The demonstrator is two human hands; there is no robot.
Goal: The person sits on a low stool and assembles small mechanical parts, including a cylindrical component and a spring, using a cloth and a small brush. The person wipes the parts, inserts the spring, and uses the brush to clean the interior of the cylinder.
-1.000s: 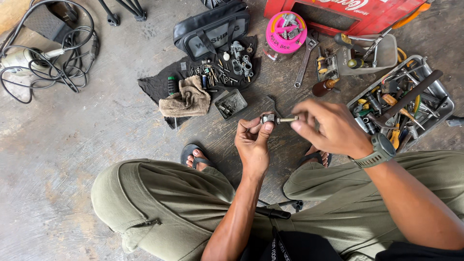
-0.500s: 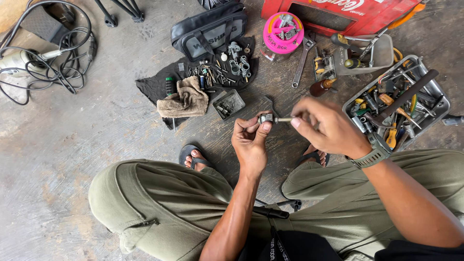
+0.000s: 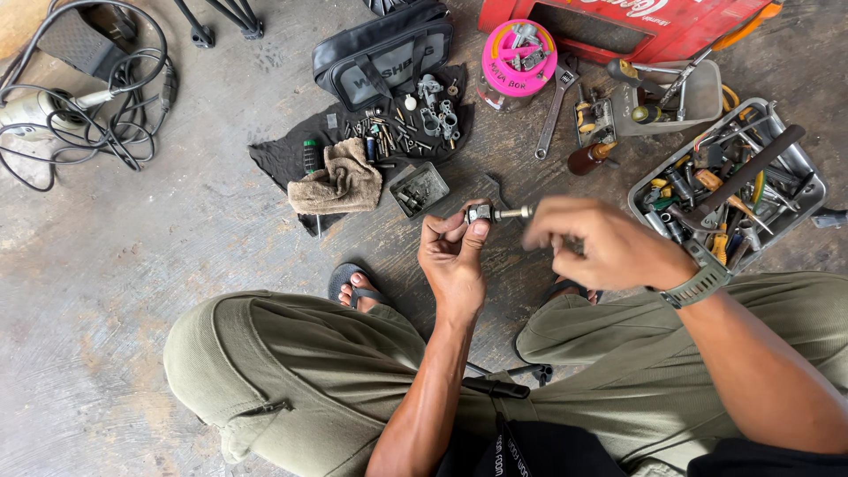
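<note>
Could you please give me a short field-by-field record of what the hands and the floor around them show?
left hand: pinches a small metal part at its fingertips
right hand: blurred, beside the part's protruding end; contact unclear
tool tray: grey, full of hand tools
black cloth: strewn with small metal pieces
rag: tan, crumpled
wrench: on the concrete floor

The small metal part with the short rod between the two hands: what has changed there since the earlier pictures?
The right hand has let go of the rod end of the small grey metal part and drawn slightly back to the right; it is blurred with motion. The left hand keeps the part pinched at its fingertips as before. The grey metal tool tray and beige rag lie unchanged.
</note>
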